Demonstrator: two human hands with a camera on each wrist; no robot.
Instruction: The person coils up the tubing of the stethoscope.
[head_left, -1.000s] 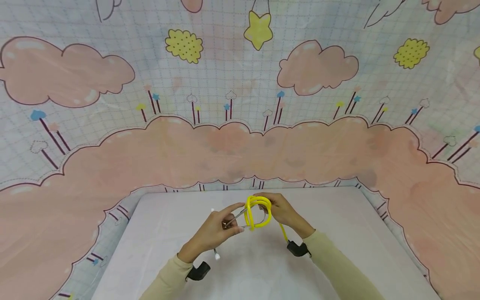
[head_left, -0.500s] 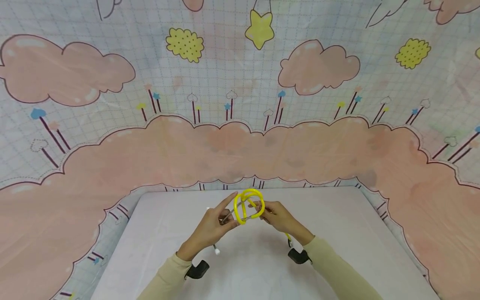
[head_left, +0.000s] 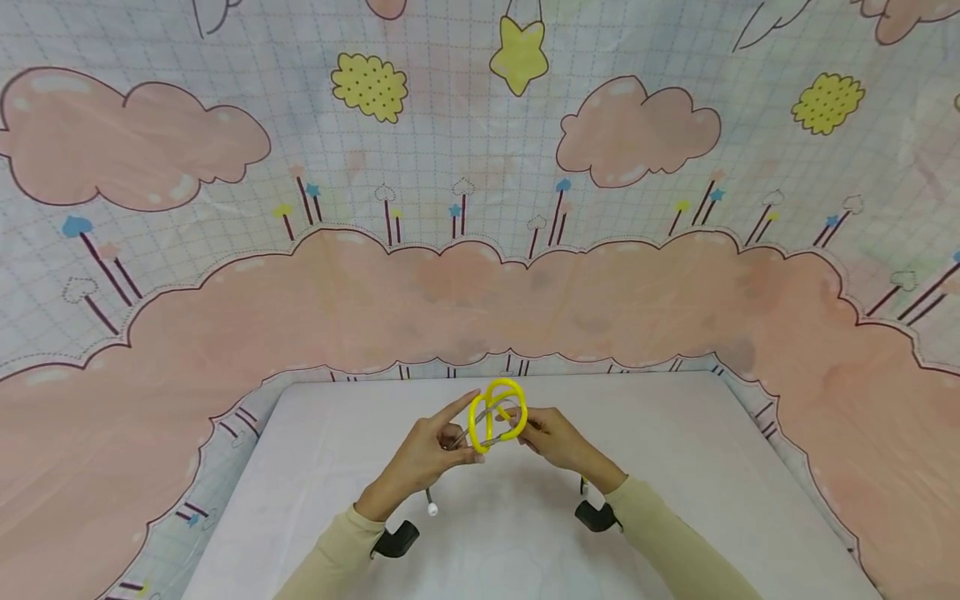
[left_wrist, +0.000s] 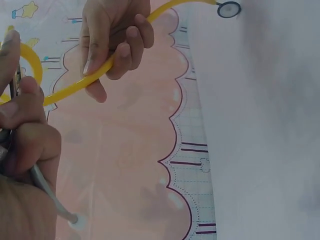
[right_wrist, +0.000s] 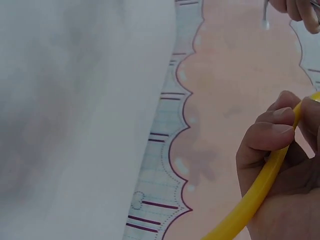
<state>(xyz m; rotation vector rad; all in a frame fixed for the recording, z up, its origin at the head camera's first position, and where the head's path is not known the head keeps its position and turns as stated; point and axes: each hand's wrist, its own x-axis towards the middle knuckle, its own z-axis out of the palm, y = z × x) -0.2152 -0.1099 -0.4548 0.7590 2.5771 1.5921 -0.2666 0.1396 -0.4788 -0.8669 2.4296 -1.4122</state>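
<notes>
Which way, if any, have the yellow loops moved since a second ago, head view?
Yes: the yellow loops have shifted slightly left against the printed yellow star.

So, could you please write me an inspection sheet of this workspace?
Surface: white table, plain, below the hands.
Job's things: one stethoscope, held above the table; yellow tubing in loops at the metal ear tubes, chest piece at the tubing's end, a white ear tip showing below the left hand.
Clutter: nothing seen.
Hands: left hand grips the ear tubes; right hand pinches the tubing; black wrist cameras on both.
Cables: nothing seen.
Surroundings: backdrop printed with clouds and stars.
</notes>
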